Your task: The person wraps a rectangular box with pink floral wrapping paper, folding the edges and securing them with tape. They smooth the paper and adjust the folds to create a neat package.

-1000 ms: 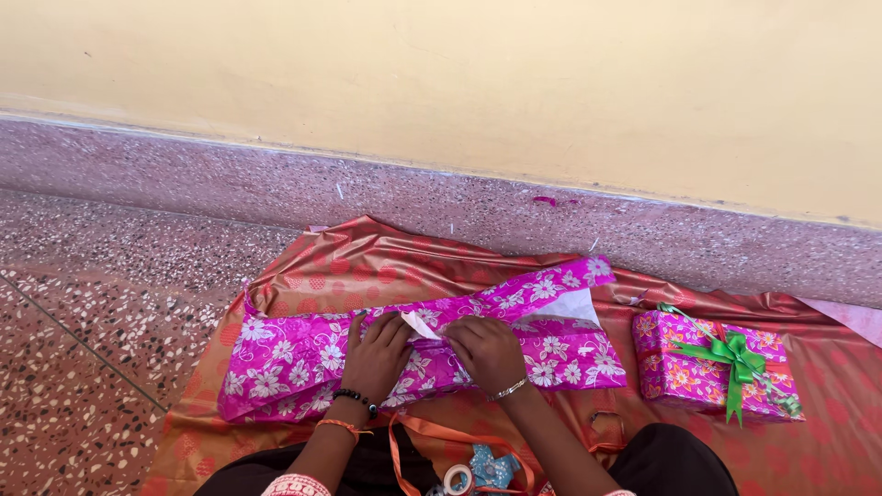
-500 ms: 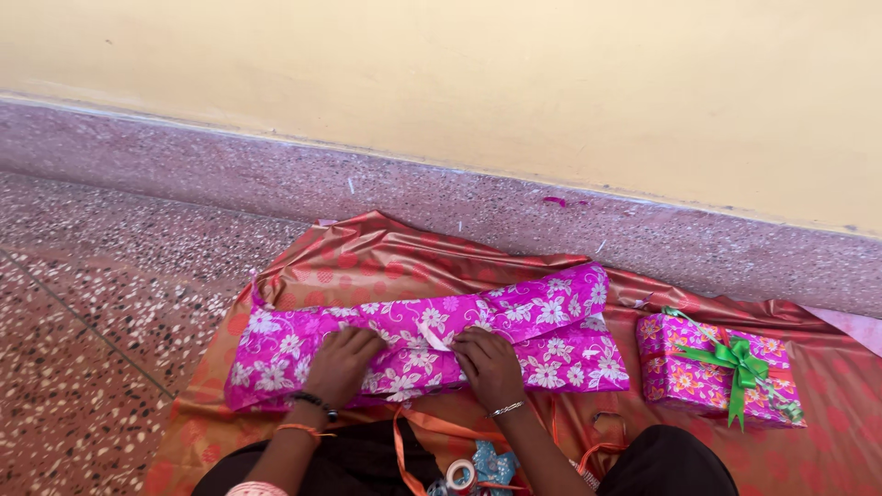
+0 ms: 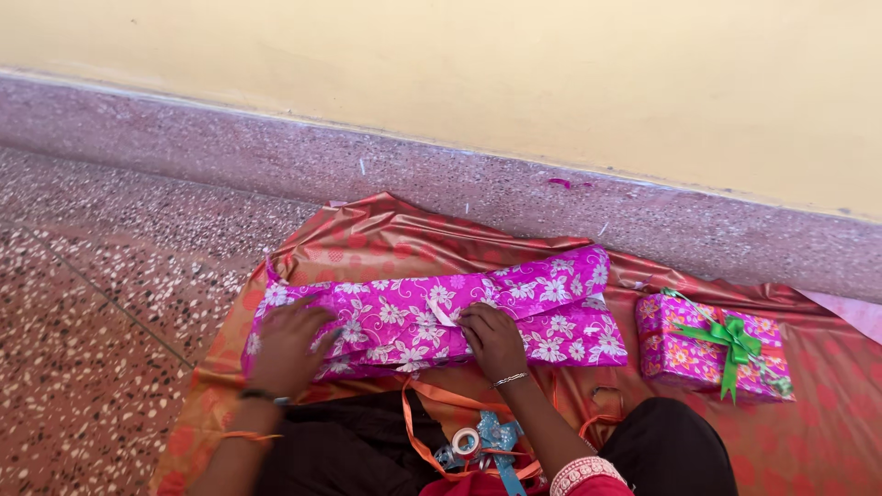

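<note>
1. Glossy orange dotted sheet [image 3: 386, 241] lies crinkled over speckled terrazzo floor [image 3: 101, 276].
2. On it, the long magenta floral-paper parcel [image 3: 514, 308].
3. Left hand [image 3: 289, 344] flat on its left end; right hand [image 3: 494, 338] presses the centre seam, hands apart.
4. Small bowed pink box [image 3: 712, 347] sits beside.

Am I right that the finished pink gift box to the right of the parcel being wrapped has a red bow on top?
Not quite: the bow on the finished pink gift box is green, as the head view shows. It does lie right of the parcel.
</note>
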